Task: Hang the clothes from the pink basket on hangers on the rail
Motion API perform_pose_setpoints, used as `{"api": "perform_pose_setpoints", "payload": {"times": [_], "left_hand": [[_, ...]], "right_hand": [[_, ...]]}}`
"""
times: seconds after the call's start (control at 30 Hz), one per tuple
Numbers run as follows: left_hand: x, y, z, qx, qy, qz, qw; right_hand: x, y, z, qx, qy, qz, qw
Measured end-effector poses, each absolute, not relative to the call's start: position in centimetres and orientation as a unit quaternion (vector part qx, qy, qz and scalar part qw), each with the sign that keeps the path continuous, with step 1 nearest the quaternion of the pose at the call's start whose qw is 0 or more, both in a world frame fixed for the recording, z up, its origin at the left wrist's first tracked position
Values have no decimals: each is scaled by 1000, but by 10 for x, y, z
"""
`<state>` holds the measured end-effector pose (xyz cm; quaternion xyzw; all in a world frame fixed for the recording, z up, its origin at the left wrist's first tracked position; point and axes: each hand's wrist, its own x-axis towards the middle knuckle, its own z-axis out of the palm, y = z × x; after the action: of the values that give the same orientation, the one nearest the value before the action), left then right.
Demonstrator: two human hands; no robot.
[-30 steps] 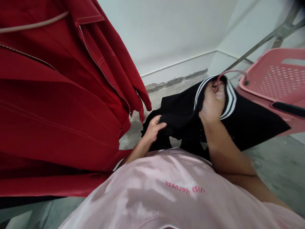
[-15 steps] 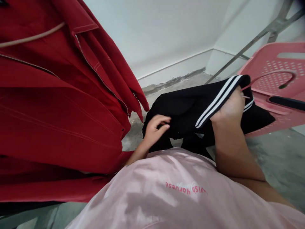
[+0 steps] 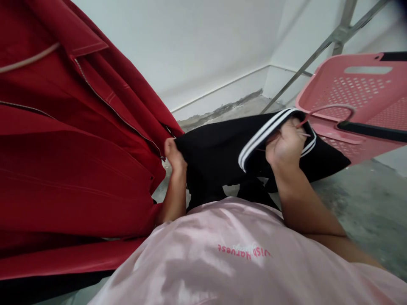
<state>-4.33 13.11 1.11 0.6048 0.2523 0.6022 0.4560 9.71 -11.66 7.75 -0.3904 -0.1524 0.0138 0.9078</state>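
A black shirt (image 3: 216,148) with white stripes around its neckline stretches sideways in front of me. My right hand (image 3: 286,144) is inside the striped neckline, fingers closed around a pink clothes hanger (image 3: 337,106) whose hook sticks out to the right. Most of the hanger's body is hidden by the cloth and the hand. At the shirt's left end, my left hand (image 3: 176,154) grips the black fabric near its edge, with the fingers partly hidden behind it. The cloth between my hands is fairly taut.
Red zippered clothing (image 3: 95,169) hangs close on the left, near my left hand. A pink perforated basket (image 3: 365,93) with dark handles stands at the right. Behind it are metal bars (image 3: 318,53) and a pale wall (image 3: 190,46); the floor (image 3: 359,203) is grey.
My left hand has moved left from over the shirt and taken hold of its left edge. My right hand, with hanger and neckline, appears slightly farther left as the view shifts.
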Motion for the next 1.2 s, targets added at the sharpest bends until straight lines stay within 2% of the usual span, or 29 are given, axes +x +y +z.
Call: {"api": "perform_pose_setpoints", "payload": {"times": [0.07, 0.17, 0.23, 0.4, 0.47, 0.57, 0.67, 0.87, 0.93, 1.03, 1.13, 1.2], "left_hand": [[-50, 147, 32, 572, 266, 662, 406], [-63, 153, 49, 634, 287, 646, 315], [-69, 144, 47, 704, 271, 574, 319], [-71, 103, 33, 824, 128, 273, 480], [-66, 93, 35, 854, 106, 218, 461], [-57, 88, 42, 892, 93, 206, 391], [-53, 90, 43, 894, 100, 216, 379], [-65, 90, 38, 871, 131, 342, 327], [-69, 86, 41, 909, 101, 291, 281], [-75, 79, 51, 954, 60, 213, 200], [-84, 72, 64, 950, 88, 262, 146], [-90, 69, 74, 952, 74, 242, 173]], "right_hand": [[97, -120, 77, -414, -198, 86, 884], [95, -123, 83, -411, -254, 168, 859], [94, -122, 86, -392, -267, 164, 865], [90, -115, 79, -395, -283, 106, 867], [87, -114, 77, -407, -296, 102, 858], [84, -118, 76, -417, -329, 119, 839], [87, -125, 73, -425, -374, 131, 814], [98, -128, 57, -482, -455, 112, 741], [96, -125, 58, -475, -441, 100, 755], [88, -125, 70, -410, -383, 89, 823], [79, -132, 87, -363, -338, 132, 858], [76, -137, 94, -348, -338, 172, 857]]}}
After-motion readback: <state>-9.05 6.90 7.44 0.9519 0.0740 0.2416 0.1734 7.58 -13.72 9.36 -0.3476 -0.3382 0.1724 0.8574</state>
